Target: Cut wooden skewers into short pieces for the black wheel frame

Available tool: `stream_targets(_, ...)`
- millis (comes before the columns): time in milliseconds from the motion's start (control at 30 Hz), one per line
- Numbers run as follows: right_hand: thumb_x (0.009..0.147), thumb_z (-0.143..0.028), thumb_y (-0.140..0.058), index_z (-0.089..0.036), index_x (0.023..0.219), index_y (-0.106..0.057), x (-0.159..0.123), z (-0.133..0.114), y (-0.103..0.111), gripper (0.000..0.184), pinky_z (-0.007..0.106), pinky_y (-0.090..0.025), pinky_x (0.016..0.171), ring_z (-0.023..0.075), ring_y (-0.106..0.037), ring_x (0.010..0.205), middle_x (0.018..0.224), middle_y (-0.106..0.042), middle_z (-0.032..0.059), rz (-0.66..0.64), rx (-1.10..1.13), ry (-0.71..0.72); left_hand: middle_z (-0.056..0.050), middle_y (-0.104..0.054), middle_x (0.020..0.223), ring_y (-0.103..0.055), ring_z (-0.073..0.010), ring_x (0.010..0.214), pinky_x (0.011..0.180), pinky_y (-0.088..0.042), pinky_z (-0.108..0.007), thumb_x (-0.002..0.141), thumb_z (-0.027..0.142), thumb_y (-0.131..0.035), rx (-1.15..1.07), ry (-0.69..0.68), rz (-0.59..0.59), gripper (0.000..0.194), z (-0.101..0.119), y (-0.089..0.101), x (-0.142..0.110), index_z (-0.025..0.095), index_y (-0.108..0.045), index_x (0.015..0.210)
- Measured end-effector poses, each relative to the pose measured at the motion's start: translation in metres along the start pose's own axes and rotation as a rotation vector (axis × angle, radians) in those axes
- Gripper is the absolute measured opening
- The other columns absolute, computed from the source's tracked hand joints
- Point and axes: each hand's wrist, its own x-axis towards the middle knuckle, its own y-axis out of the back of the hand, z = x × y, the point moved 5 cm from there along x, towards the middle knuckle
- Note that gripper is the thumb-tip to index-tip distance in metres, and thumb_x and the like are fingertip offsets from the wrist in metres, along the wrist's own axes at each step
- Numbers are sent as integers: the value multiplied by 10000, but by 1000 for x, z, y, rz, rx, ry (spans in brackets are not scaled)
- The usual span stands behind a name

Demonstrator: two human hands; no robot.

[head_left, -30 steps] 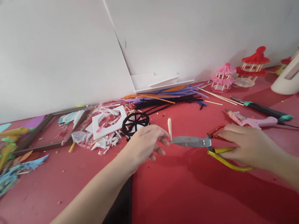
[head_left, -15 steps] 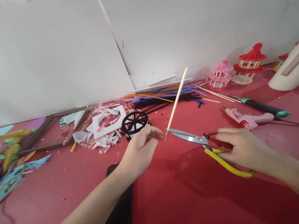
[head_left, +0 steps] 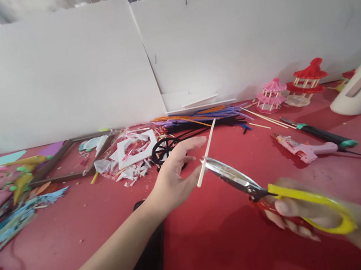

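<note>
My right hand (head_left: 302, 211) grips scissors (head_left: 245, 186) with one yellow handle and one red handle. Their long metal blades point up and left, nearly together, with the tips right by a thin pale wooden stick (head_left: 208, 148). That stick slants across the fingertips of my left hand (head_left: 173, 175), whose thumb and forefinger are spread apart. Whether the fingertips touch the stick is unclear. Behind the left hand, partly covered by it, stands a small black wheel-like frame (head_left: 164, 149) with spokes.
A phone (head_left: 139, 258) lies under my left forearm. Pipe cleaners (head_left: 198, 118) and white scraps (head_left: 135, 154) lie toward the white board (head_left: 85, 72). On the right are a pink glue gun (head_left: 306, 147), a black-green tool (head_left: 323, 133), small pagodas (head_left: 308, 77) and a pale tumbler (head_left: 359, 80).
The stick has dropped lower and looks shorter. My left fingers have spread. The scissors have turned over and moved down and right with my right hand. The view has shifted slightly.
</note>
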Motion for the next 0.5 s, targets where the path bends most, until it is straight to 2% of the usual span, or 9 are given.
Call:
stream_targets(67, 726, -743, -518, -140, 642, -542, -2, 2, -8, 609, 143, -296, 300, 40, -379, 341, 468, -412, -51, -130, 67, 23, -94, -588, 1268, -522, -226, 1215, 1005, -437, -373, 858, 149, -581, -49, -26, 25, 316, 7, -4, 2, 227, -593, 1164)
stream_targets(167, 729, -736, -520, -137, 658, -559, -4, 6, -14, 605, 139, -331, 315, 43, -388, 349, 455, -419, -49, -230, 150, 11, -60, -686, 1118, -609, -207, 1087, 967, -468, -361, 829, 149, -648, -49, -37, 170, 195, 16, -1, 2, 242, -685, 996)
stream_targets(267, 734, -734, -514, -151, 658, -558, -4, 7, -18, 589, 135, -298, 302, 38, -351, 332, 459, -429, -48, -306, 222, -55, -28, -733, 981, -649, -199, 959, 946, -477, -386, 795, 147, -695, 29, -162, 272, 158, 28, 2, -1, 267, -712, 897)
stream_targets(367, 696, -793, -491, -163, 626, -537, -4, 4, -27, 636, 143, -269, 289, 32, -296, 293, 429, -412, -53, -424, 284, -86, -23, -743, 924, -657, -206, 936, 929, -493, -412, 816, 148, -671, 36, -233, 290, 140, 34, 1, -3, 267, -711, 875)
stream_targets(500, 652, -914, -312, -158, 605, -540, -3, -3, -37, 792, 161, -274, 293, 46, -282, 267, 381, -364, -49, -500, 385, 13, -23, -732, 884, -669, -202, 918, 901, -520, -400, 812, 129, -671, -14, -198, 269, 118, 36, -4, 0, 237, -698, 849)
